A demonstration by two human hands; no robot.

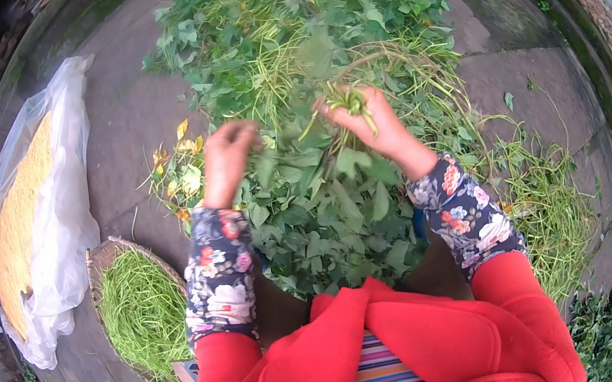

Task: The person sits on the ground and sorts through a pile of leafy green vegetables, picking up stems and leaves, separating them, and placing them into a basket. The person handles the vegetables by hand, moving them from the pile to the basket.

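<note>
My right hand is closed around a small bunch of green leaf stalks and the brownish vine stem. Leaves hang below that hand. To its left, my left hand is blurred by motion, with its fingers curled beside some blurred leaves; whether it grips one cannot be made out. Beneath both hands lies a large heap of leafy green vines, which look like sweet potato vines. It spreads from between my knees to the far side.
At left stands a woven basket of stripped green stalks. Beyond it, yellow grain lies on a clear plastic sheet. Yellowed leaves sit left of the heap. Bare vines are piled at right on the concrete ground.
</note>
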